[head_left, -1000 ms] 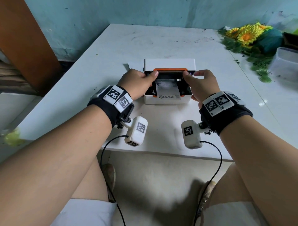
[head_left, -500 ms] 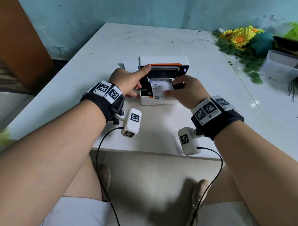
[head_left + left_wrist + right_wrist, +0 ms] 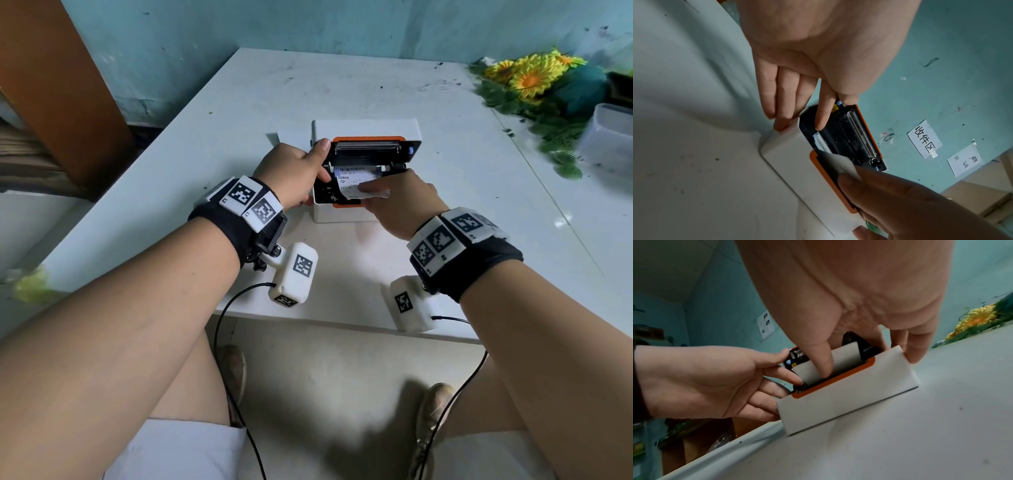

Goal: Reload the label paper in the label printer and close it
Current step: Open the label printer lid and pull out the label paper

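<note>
The white label printer [image 3: 342, 214] with orange trim stands mid-table, its lid [image 3: 366, 128] tipped back so the black paper bay shows. My left hand [image 3: 318, 164] holds its left end: thumb on the lid's corner, index finger inside the bay [image 3: 822, 120], the other fingers along the side wall. A strip of printed label paper [image 3: 352, 178] runs out of the bay toward the front orange edge. My right hand [image 3: 394, 195] pinches the strip's free end, with the thumb [image 3: 824, 360] pressing on the paper [image 3: 846, 356]. The roll itself is hidden.
Artificial sunflowers [image 3: 534, 78] and a clear plastic tub [image 3: 606, 137] lie at the table's back right. A brown panel [image 3: 61, 85] stands left of the table. The table's front edge [image 3: 342, 320] runs just under my wrists. A teal wall is behind.
The lid has swung from half raised to tipped back. My right hand left the lid's right corner, dropped into the bay and took the label strip. My left thumb stays on the lid's left corner.
</note>
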Demonstrator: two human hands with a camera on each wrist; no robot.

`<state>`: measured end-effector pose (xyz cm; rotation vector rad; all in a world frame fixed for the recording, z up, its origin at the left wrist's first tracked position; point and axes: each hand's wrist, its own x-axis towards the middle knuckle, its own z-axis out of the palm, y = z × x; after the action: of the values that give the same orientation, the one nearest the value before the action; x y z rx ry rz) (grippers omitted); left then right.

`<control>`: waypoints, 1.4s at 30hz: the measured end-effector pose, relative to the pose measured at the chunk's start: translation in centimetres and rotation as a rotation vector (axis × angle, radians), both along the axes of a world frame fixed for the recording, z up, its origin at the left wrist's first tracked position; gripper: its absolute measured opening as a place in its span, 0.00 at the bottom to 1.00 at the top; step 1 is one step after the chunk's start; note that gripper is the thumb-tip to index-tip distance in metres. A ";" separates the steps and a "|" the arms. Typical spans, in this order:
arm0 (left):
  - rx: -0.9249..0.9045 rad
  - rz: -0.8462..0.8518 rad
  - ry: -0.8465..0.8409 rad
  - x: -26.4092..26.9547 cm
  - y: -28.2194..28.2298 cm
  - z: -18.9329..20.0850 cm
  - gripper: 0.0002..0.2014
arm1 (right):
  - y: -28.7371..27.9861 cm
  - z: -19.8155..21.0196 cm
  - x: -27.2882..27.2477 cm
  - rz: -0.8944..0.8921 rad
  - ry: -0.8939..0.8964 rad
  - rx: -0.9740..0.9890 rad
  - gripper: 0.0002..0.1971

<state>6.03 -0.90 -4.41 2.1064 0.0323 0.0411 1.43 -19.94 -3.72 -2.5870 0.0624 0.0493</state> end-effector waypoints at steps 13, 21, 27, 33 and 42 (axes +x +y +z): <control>0.000 0.000 0.047 -0.6 -0.2 0.5 0.34 | -1.5 1.1 -0.7 0.021 0.029 0.092 0.19; 0.027 0.018 0.074 -0.9 -0.3 0.6 0.38 | -2.4 2.3 -1.5 -0.008 0.127 0.175 0.13; 0.002 0.053 0.104 -0.3 -0.3 0.4 0.38 | -2.8 2.4 -1.3 -0.190 0.040 0.597 0.14; -0.035 0.100 0.136 0.4 -0.8 0.1 0.38 | -3.1 3.2 -2.1 -0.164 -0.228 0.652 0.09; -0.007 0.067 0.092 -0.4 -1.9 0.5 0.37 | -3.4 3.5 -2.6 -0.195 -0.242 0.774 0.23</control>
<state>5.61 -2.83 -3.89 2.0984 0.1582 -0.0160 -1.19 -23.36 -0.18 -1.7882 0.1688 -0.2618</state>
